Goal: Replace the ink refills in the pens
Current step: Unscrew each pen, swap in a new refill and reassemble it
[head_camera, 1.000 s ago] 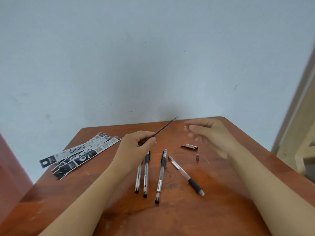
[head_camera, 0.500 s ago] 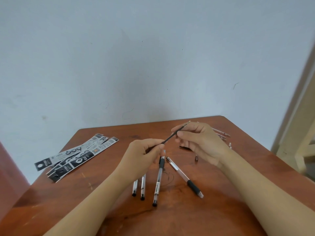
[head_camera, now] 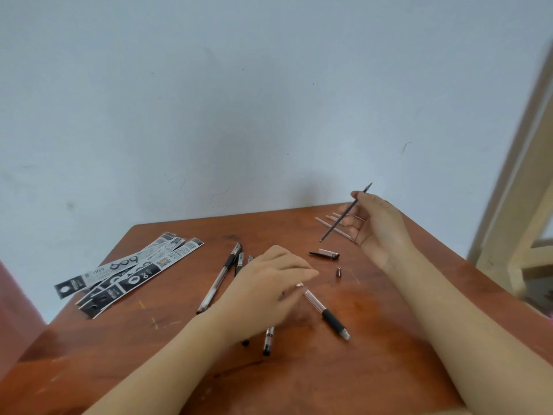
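Note:
My right hand (head_camera: 377,227) holds a thin dark ink refill (head_camera: 344,215) raised over the table's far right, its tip pointing up and away. My left hand (head_camera: 267,287) hovers low over the middle of the table, fingers curled and blurred, right at the open end of an empty pen barrel with a black grip (head_camera: 324,311); whether it touches the barrel I cannot tell. Several assembled pens (head_camera: 220,277) lie beside and under that hand. A black pen cap (head_camera: 326,254) and a small metal tip cone (head_camera: 338,271) lie between my hands.
Refill packets (head_camera: 128,272) in black and white are fanned at the left of the brown wooden table (head_camera: 374,369). Clear used refills (head_camera: 333,227) lie at the far right behind my right hand. A pale wall stands behind, and a wooden frame (head_camera: 514,205) at right.
The refill passed from my left hand to my right, which lifted it to the far right. My left hand dropped toward the empty barrel. The view shifted a little.

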{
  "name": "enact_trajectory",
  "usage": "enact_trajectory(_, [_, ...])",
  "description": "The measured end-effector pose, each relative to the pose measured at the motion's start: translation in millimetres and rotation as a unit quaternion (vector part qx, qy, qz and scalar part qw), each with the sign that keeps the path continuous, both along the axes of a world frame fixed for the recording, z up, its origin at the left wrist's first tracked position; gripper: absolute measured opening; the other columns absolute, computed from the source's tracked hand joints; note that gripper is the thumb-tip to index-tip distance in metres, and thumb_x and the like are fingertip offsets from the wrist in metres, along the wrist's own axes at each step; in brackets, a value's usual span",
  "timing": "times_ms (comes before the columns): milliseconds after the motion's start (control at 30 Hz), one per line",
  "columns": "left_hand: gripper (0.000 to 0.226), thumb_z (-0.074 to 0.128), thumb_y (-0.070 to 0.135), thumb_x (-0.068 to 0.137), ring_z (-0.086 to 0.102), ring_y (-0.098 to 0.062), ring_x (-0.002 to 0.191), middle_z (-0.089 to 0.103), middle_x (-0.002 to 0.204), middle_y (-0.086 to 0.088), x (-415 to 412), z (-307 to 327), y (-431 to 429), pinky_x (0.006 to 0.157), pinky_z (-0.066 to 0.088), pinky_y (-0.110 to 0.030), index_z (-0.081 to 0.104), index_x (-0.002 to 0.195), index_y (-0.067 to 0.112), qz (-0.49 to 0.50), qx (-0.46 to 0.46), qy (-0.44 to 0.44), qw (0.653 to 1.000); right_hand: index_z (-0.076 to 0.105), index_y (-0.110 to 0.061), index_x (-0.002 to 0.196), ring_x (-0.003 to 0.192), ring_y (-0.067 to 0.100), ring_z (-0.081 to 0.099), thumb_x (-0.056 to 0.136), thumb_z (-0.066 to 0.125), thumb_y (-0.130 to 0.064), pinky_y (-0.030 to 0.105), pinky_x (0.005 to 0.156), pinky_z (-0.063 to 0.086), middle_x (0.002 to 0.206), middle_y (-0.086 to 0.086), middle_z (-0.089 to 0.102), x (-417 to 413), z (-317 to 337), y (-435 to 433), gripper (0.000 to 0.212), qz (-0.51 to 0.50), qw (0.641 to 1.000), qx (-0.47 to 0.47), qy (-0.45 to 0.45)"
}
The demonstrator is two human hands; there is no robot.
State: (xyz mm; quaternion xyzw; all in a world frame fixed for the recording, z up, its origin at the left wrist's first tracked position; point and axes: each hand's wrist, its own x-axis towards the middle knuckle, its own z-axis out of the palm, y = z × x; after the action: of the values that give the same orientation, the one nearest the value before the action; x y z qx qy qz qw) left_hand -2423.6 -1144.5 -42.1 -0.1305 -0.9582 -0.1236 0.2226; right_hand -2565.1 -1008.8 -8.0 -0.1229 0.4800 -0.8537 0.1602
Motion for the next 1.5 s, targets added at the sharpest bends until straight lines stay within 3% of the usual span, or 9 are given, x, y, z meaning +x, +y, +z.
enact_trajectory(100, [0.041,0.035,0.022,0.083,0.046,-0.009,0.111,0.063,0.116,0.007,-0.7,-5.3,4.6,0.088,0.048,-0.035,0.058,0.118,0.021,-0.047,-0.062,-0.036,0.996,0.051,-0.014,0.080,0.035,0.006,0.051,0.096,0.040,-0.012,0.013,0.039,0.040,0.047,-0.001,0.063,0.6,-2.0,-2.8,0.019,0.005,1.000,0.005,0.007])
enact_trajectory(300, [0.037,0.038,0.021,0.096,0.034,-0.008,0.125,0.050,0.132,0.008,-10.2,-7.1,14.5,0.101,0.024,-0.024,0.044,0.131,0.026,-0.071,-0.109,-0.104,0.986,0.053,-0.014,0.082,0.035,0.007,0.050,0.096,0.042,-0.012,0.014,0.042,0.043,0.048,0.000,0.063,0.1,-3.7,-3.1,0.018,0.008,1.000,0.010,0.007])
enact_trajectory(433, [0.028,0.040,0.020,0.095,0.042,-0.013,0.116,0.055,0.122,0.002,-13.7,-3.0,20.2,0.099,0.027,-0.025,0.052,0.120,0.020,-0.064,-0.146,-0.098,0.982,0.053,-0.013,0.080,0.034,0.006,0.050,0.096,0.041,-0.012,0.014,0.040,0.043,0.047,0.000,0.063,-0.1,-2.3,-2.8,0.019,0.005,1.000,-0.002,0.003])
enact_trajectory(533, [0.015,0.049,0.014,0.089,0.058,-0.015,0.093,0.065,0.098,0.001,-12.6,-1.3,22.8,0.090,0.044,-0.029,0.055,0.102,0.017,-0.072,-0.166,-0.041,0.983,0.052,-0.013,0.078,0.033,0.006,0.050,0.096,0.042,-0.012,0.013,0.039,0.042,0.046,0.001,0.062,0.3,-2.0,-3.0,0.021,0.002,1.000,-0.011,0.000])
enact_trajectory(700, [0.024,0.036,0.014,0.082,0.060,-0.016,0.067,0.064,0.083,-0.002,-7.4,13.4,15.7,0.061,0.050,-0.024,0.044,0.104,0.018,-0.017,-0.027,0.091,0.995,0.046,-0.013,0.079,0.033,0.009,0.053,0.097,0.039,-0.012,0.013,0.036,0.040,0.046,0.003,0.063,0.1,0.5,-1.6,0.019,-0.002,0.998,-0.060,-0.024])
enact_trajectory(833, [0.041,0.023,0.029,0.085,0.060,-0.022,0.084,0.062,0.106,-0.005,-1.7,13.1,-3.3,0.072,0.054,-0.036,0.043,0.120,0.025,0.095,0.072,0.087,0.989,0.040,-0.015,0.080,0.040,0.012,0.060,0.099,0.035,-0.015,0.015,0.039,0.044,0.052,0.008,0.067,0.3,2.4,-0.9,0.019,0.011,0.995,-0.098,-0.024])
enact_trajectory(900, [0.039,0.028,0.026,0.089,0.057,-0.017,0.073,0.059,0.101,-0.002,-1.3,6.2,-13.2,0.069,0.051,-0.037,0.043,0.125,0.023,0.111,0.101,0.071,0.986,0.038,-0.016,0.078,0.044,0.015,0.063,0.099,0.033,-0.017,0.016,0.040,0.046,0.055,0.009,0.068,2.2,2.8,-2.3,0.022,0.025,0.995,-0.098,-0.012])
enact_trajectory(1000, [0.035,0.040,0.014,0.093,0.049,0.002,0.064,0.051,0.083,0.015,-4.4,3.7,-23.4,0.059,0.039,-0.012,0.045,0.126,0.025,0.134,0.175,0.053,0.974,0.038,-0.017,0.077,0.050,0.016,0.066,0.100,0.032,-0.018,0.017,0.044,0.048,0.060,0.010,0.070,5.5,2.7,-3.1,0.023,0.045,0.995,-0.084,0.021])
enact_trajectory(1500, [0.041,0.042,0.012,0.093,0.045,0.005,0.055,0.049,0.068,0.014,-2.2,8.0,-16.6,0.057,0.039,-0.008,0.039,0.122,0.041,0.096,0.244,0.022,0.965,0.044,-0.017,0.082,0.057,0.017,0.069,0.099,0.033,-0.009,0.019,0.052,0.054,0.066,0.012,0.072,11.5,-0.8,-8.2,0.022,0.094,0.991,-0.068,0.068])
